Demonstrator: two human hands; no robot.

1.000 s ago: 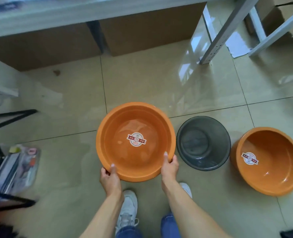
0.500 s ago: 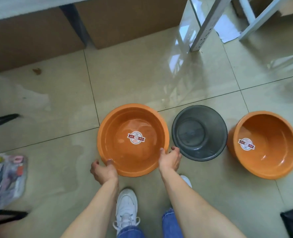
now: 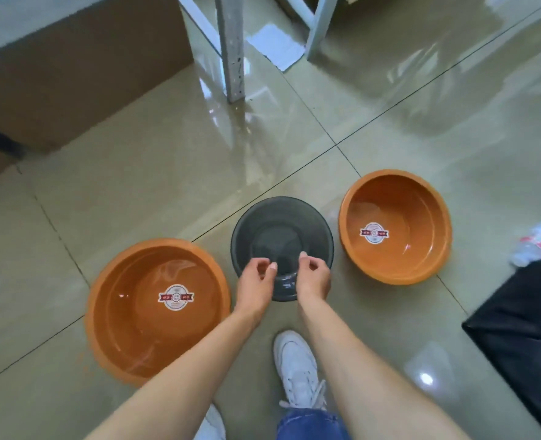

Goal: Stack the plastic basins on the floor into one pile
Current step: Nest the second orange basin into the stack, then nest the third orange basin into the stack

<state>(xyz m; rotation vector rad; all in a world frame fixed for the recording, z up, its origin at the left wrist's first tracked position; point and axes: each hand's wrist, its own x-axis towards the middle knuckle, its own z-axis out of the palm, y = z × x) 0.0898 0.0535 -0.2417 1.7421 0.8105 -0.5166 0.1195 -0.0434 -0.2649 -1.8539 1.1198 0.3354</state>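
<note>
Head camera is looking down on two bare forearms reaching forward, with the left hand [image 3: 256, 282] and the right hand [image 3: 314, 276] hovering side by side over the near rim of the grey basin [image 3: 281, 230]. Both hands are half curled, thumbs and fingers parted, and neither is gripping anything yet; whether the fingertips are already touching the rim cannot be told through the blur. Judging by this, the person is starting the step of picking up the grey basin, so the next move is calling for both hands to close on its near edge, or to spread to opposite sides, and then lift it clear of the floor [image 3: 154, 185]. Since the grey basin is looking smaller than the others, it is probably going inside one of them rather than underneath. Just beside it to the left the large orange basin [image 3: 135, 338] is sitting upright on the tiles, apart from the grey one by a narrow gap, and on the right a second orange basin [image 3: 421, 217] is standing near, also apart. Counting: three basins in all, two orange and one grey, every one still single and none nested. Each orange basin is carrying one round sticker inside. Two white shoes [image 3: 296, 369] are showing below the arms.
</note>
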